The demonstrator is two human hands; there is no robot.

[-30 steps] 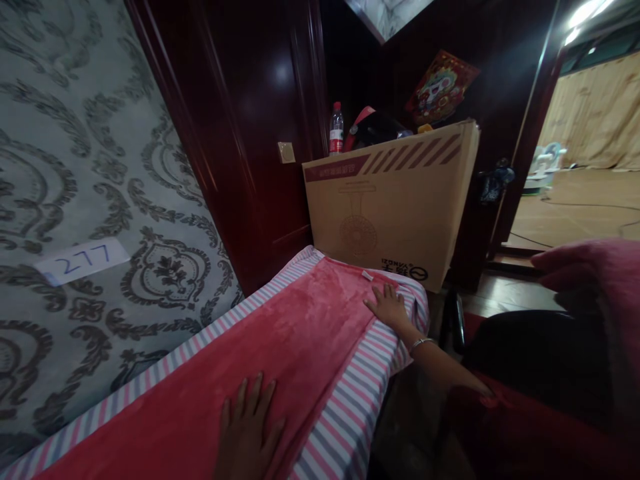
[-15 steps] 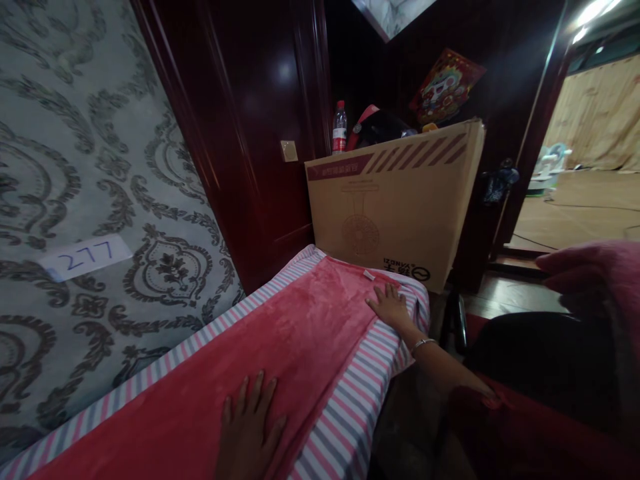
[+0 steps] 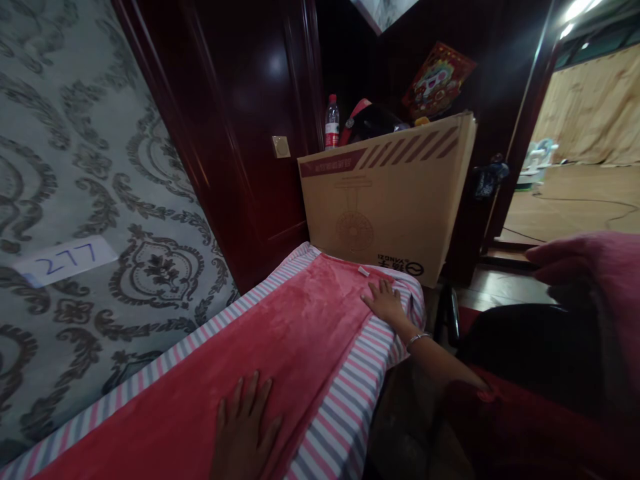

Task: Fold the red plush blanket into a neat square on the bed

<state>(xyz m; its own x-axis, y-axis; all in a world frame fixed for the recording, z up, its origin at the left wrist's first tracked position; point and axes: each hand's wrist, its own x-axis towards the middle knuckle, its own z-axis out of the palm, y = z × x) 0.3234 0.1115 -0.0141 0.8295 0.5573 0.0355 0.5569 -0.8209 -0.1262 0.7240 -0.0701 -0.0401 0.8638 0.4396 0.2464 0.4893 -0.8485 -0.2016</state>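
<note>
A long pink plush cloth (image 3: pixel 280 320), a towel or a blanket, lies folded lengthwise over a striped cover (image 3: pixel 340 393) in white, pink and grey. A small white label (image 3: pixel 363 271) shows at its far end. My left hand (image 3: pixel 243 423) rests palm down on the near part of the cloth, fingers spread. Farther off, my right hand (image 3: pixel 386 305), with a bracelet at the wrist, lies flat on the cloth near its far right edge. Neither hand grips anything. The surface beneath the cover is hidden.
Behind the far end stands a large cardboard box (image 3: pixel 385 200); a bottle with a red cap (image 3: pixel 332 123) shows above its top edge. Patterned wall (image 3: pixel 155 267) borders the left side. At right are a dark chair (image 3: pixel 530 353) and a pink cloth (image 3: pixel 595 267).
The view has shifted slightly, so the scene sits a little farther left. Both hands keep their places on the pink cloth, which looks the same.
</note>
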